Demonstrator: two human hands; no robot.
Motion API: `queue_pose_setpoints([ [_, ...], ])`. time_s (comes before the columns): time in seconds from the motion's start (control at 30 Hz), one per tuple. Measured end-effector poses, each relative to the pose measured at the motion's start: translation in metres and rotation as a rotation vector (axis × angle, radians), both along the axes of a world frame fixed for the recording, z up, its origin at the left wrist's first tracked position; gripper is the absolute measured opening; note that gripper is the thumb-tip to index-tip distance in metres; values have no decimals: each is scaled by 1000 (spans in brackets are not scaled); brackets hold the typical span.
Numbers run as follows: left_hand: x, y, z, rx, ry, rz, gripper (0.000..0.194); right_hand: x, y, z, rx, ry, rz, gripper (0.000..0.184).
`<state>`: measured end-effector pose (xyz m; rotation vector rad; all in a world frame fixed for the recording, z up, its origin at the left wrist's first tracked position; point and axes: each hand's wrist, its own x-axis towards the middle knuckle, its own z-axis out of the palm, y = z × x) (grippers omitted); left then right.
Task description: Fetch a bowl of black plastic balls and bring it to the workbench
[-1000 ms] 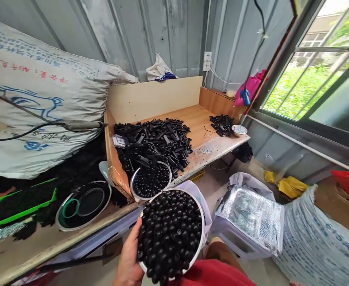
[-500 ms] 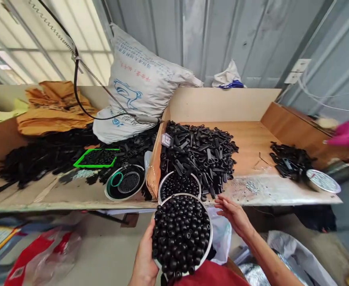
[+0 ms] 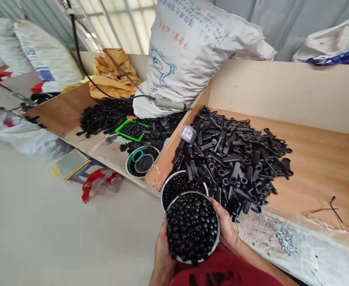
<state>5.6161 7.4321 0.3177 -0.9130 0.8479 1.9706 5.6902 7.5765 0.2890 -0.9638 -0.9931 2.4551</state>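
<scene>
The left hand supports the underside of a steel bowl, its fingers hidden beneath; the right hand is partly closed on the opposite rim. The bowl is filled with black beads — held in front of a second bead-filled bowl, beside a heap of black plastic fittings on a wooden bench.

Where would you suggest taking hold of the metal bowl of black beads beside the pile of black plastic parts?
The metal bowl is probably best taken by its left rim, from the left: that arc is bare, while the held bowl covers its near edge and the black plastic parts crowd its far side.
</scene>
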Motion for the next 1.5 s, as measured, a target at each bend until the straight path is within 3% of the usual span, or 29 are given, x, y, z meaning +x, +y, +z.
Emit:
queue_pose_setpoints([
  [0.37, 4, 5, -8, -22, 59, 86, 40, -12, 30, -6, 31, -238, 80, 49],
  [0.53, 6, 4, -15, -139, 235, 145, 32, -20, 41, 1, 104, -271, 102, 46],
  [0.8, 7, 10, -17, -342, 390, 127, 34, -31, 65, 4, 261, -397, 308, 44],
  [0.97, -10, 8, -21, -433, 474, 46, 14, -36, 72, 1, 189, -445, 345, 42],
  [1.1, -26, 14, -19, -486, 526, 105, 4, -45, 68, 10, 185, -469, 330, 42],
  [1.27, -34, 21, -14, -335, 502, 66, 35, -54, 63, 22, 112, -517, 259, 43],
  [1.5, -35, 22, -22, -263, 393, 42, 48, -55, 63, 23, 2, -522, 231, 39],
])
